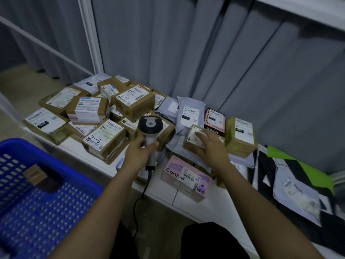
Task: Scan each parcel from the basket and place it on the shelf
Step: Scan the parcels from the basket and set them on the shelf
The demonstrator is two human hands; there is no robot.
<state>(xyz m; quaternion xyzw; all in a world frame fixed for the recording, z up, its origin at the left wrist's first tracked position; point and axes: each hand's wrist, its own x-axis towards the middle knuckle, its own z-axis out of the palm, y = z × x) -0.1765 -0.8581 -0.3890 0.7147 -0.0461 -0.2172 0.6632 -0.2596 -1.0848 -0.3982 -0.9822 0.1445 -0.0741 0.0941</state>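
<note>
the left hand (139, 149) wraps its fingers around the smooth grey handle of a corded scanner (150, 128) with a rounded head, while the right hand (209, 144) lies with loosely spread fingers on a small taped cardboard parcel (194, 140) among boxy brown cartons and crinkled grey poly bags on the white shelf (186, 200). a blue perforated plastic basket (37, 193) at lower left holds one small brown parcel (35, 174).

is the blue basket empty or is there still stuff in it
Not empty: one small brown parcel still lies in the blue basket; the rest of its visible floor is bare.
</note>
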